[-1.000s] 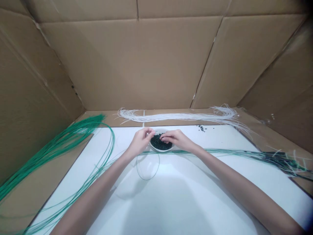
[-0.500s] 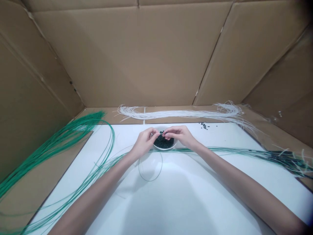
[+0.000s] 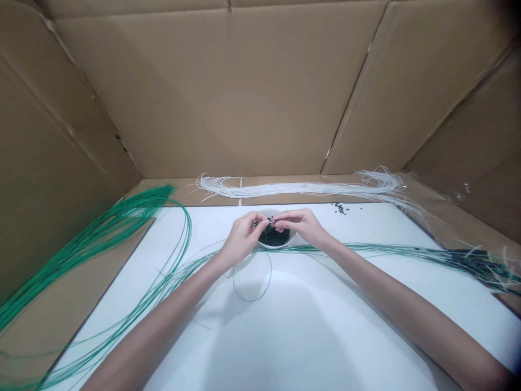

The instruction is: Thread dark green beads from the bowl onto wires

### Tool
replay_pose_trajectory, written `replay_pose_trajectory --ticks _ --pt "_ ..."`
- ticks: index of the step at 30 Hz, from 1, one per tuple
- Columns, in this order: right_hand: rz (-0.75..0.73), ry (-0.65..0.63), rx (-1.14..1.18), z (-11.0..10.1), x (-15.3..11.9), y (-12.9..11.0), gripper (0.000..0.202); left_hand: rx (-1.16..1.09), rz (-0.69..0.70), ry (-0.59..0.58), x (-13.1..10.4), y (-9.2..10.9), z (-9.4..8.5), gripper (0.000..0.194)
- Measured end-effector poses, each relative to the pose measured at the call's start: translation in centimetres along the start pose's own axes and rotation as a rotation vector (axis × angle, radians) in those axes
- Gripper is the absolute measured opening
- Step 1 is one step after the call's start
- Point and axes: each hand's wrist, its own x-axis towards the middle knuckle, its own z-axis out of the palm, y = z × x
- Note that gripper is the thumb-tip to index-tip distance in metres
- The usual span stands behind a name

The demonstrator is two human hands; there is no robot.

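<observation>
A white bowl (image 3: 273,247) holds many small dark beads (image 3: 274,237). Over its left rim my left hand (image 3: 243,233) is closed in a pinch on a thin green strand (image 3: 269,271), which hangs in a loop below the wrist. A short whitish piece (image 3: 272,221) shows between the fingertips of both hands. My right hand (image 3: 300,224), above the bowl's right side, has its thumb and fingers pinched together beside that piece. What lies inside the right pinch is too small to make out.
Green strands (image 3: 146,304) run behind the bowl's front to a dark, beaded bundle (image 3: 480,263) at right. A thick green bundle (image 3: 101,233) lies at left, white strands (image 3: 297,189) at the back. Loose beads (image 3: 340,208) dot the white board (image 3: 325,326). Cardboard walls (image 3: 244,92) surround it.
Both hands keep their place over the bowl, with fingertips slightly closer together. The hanging loop has shifted a little to the right.
</observation>
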Motion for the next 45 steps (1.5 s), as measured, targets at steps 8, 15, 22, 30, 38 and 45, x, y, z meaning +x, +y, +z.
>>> replay_pose_trajectory --ticks 8,15,22,30,38,45 --pt "-0.008 -0.005 0.006 0.1 0.0 0.0 0.015 0.001 0.015 0.002 0.0 -0.4 0.1 0.020" --pt "-0.012 0.001 -0.012 0.1 0.0 -0.2 0.017 0.062 0.047 0.012 0.0 -0.5 0.1 0.019" --pt "-0.090 0.024 -0.205 0.3 -0.3 0.1 0.019 0.265 0.187 0.067 -0.1 -0.9 0.4 0.016" --pt "-0.115 0.040 -0.249 0.8 -0.6 -0.3 0.020 0.300 0.241 0.100 -0.3 -0.7 0.5 0.013" --pt "-0.084 0.061 -0.179 0.7 -0.6 -0.3 0.020 0.302 0.320 0.104 -0.4 -0.5 0.2 0.011" --pt "-0.114 0.048 -0.200 0.6 -0.6 -0.2 0.021 0.307 0.319 0.103 -0.4 -0.5 0.3 0.011"
